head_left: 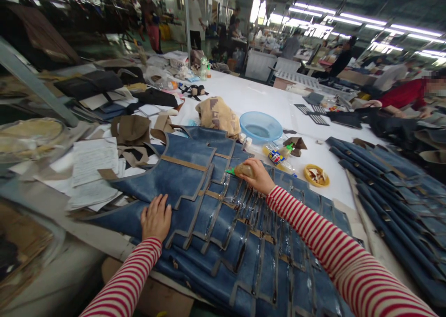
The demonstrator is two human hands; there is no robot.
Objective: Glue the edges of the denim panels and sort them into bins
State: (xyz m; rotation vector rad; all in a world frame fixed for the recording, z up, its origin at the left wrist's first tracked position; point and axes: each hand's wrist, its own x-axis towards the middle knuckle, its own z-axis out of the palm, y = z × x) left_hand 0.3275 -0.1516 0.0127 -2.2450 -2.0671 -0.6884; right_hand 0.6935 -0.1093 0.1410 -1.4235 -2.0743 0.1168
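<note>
fingers of my right hand (257, 175) were curled shut around a small glue bottle (243, 170), its green nozzle (230, 171) sticking out to my left and tipped down toward the overlapped denim pieces (223, 224). the bottle lay almost flat, its long axis running crosswise to my forearm, so the tip sat just left of my knuckles and close over the blue material, though i could not tell whether it touched. my left hand (155, 218) was spread open and flat, palm down, pressing on the near left edge of the same stack, well apart from the bottle. the right hand was clearly the nearer one to the shiny wet strips (244, 205), which ran away from the nozzle toward me and to the right, beneath my striped sleeve (334, 247). the pieces were laid like shingles, each stepped edge showing a tan band. beyond the bottle stood a blue plastic basin (260, 126), a lying drink bottle (278, 159) and a small yellow dish (316, 175) on the white table (265, 96). papers (92, 161) lay to the left, another row of denim pieces (390, 177) to the right, and other people worked at the far end.
</note>
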